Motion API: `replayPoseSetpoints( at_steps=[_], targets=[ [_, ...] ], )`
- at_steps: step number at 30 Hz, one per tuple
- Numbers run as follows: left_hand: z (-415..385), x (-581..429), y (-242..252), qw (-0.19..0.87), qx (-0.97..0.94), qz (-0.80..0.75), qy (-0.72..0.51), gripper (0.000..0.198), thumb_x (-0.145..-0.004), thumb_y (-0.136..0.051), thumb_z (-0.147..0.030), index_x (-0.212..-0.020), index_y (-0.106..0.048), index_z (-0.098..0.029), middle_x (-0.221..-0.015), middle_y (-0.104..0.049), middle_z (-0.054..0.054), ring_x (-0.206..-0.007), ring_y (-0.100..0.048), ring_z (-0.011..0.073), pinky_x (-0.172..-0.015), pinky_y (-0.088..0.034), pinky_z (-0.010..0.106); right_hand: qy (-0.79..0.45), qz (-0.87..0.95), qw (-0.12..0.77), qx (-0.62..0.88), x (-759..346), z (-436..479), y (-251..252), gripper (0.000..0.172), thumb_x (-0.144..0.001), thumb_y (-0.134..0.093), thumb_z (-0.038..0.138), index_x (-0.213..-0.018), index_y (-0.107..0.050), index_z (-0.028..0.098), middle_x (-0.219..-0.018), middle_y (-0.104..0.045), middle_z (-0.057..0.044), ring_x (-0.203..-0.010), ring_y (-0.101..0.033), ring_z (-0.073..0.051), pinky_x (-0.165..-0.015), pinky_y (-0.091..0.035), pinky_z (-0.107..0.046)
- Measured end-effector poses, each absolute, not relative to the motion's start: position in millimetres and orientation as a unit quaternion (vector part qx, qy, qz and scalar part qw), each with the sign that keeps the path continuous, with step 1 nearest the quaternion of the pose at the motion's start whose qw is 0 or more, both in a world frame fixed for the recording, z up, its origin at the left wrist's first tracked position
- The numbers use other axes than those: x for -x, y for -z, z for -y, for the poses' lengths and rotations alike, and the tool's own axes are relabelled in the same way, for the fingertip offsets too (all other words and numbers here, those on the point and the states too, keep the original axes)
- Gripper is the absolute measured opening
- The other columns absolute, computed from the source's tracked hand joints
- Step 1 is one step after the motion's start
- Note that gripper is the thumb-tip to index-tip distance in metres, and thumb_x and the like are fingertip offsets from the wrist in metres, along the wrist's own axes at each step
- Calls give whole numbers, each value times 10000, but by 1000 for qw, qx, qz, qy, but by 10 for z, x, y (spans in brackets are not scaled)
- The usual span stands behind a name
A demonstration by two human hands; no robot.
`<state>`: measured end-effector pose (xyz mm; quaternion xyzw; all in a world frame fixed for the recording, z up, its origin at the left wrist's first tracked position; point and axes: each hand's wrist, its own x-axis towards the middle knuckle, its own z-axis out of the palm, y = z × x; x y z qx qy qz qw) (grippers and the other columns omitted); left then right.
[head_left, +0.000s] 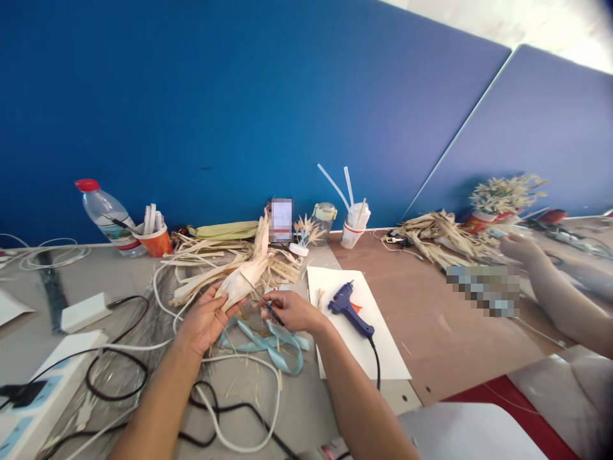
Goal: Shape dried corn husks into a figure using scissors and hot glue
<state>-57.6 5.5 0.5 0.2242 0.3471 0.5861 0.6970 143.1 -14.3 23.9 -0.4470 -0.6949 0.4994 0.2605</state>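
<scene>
My left hand point(208, 314) is closed on a wide, pale corn husk point(245, 281), pinching its lower end between thumb and fingers. The husk's narrow top points up and away from me. My right hand point(290, 311) grips a slim tool with a dark handle, which looks like scissors point(274, 313). Its thin metal blade reaches left across the face of the husk. A light blue ribbon point(287, 364) lies in loops on the table just below both hands. Behind the husk, dry corn husk strips point(205, 271) are heaped.
A blue glue gun point(353, 311) lies on white paper point(387, 358) at right. Cables and a power strip point(57, 370) cover the left side. Along the partition stand a bottle point(112, 220), cups, a jar point(323, 223) and a phone point(281, 220). Another person's arm point(558, 287) reaches in from the right.
</scene>
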Motion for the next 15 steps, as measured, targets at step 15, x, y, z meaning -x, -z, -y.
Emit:
replayPoseSetpoints(
  at_steps=[15],
  targets=[
    [-46, 542, -38, 689, -233, -357, -586, 289, -729, -460, 84, -862, -595, -134, -901, -692, 97, -820, -676, 220, -702, -581, 369, -585, 622, 278, 440, -1402, 148, -251, 176, -739, -578, 234, -897, -612, 162, -558, -483, 56, -492, -399, -69, -476, -312, -178]
  ],
)
